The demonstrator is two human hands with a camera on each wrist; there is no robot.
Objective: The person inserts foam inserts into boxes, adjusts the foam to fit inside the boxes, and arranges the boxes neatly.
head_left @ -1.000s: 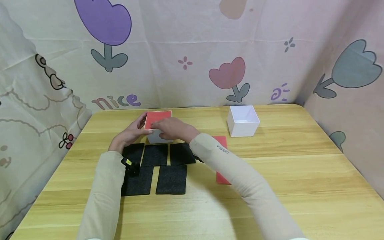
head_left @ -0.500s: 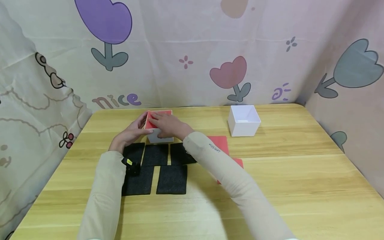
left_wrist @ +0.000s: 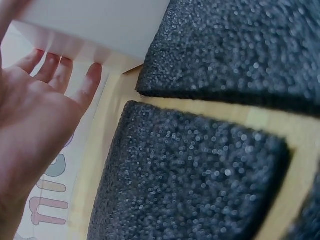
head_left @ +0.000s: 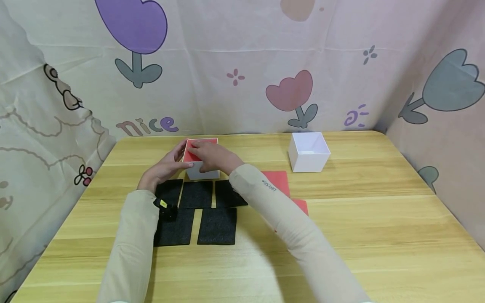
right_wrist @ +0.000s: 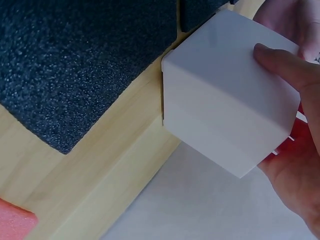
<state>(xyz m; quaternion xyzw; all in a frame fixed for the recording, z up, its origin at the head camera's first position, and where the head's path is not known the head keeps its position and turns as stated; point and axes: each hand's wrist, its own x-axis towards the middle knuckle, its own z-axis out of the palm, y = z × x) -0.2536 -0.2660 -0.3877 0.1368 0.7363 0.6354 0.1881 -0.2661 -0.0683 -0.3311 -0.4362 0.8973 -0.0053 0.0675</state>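
Note:
My left hand (head_left: pixel 161 170) grips the left side of a white box (head_left: pixel 203 174), thumb at the front rim. In the left wrist view its fingertips touch the box wall (left_wrist: pixel 100 25). Red lining (head_left: pixel 192 157) shows inside the box. My right hand (head_left: pixel 217 157) reaches over the rim with its fingers extended against the red inside, the fingertips partly hidden. Its thumb (right_wrist: pixel 282 65) rests on the outer face of the box (right_wrist: pixel 225 100) in the right wrist view.
Several black foam squares (head_left: pixel 217 226) lie in front of the box. Two red pieces (head_left: pixel 279 181) show beside my right sleeve, partly covered by it. A second white box (head_left: pixel 308 162) stands at the back right. A patterned cloth (head_left: pixel 219 33) hangs behind the table.
From above the red top, my right hand has moved slightly back and down into the box. The red inside sits lower below the rim. My left hand keeps its hold.

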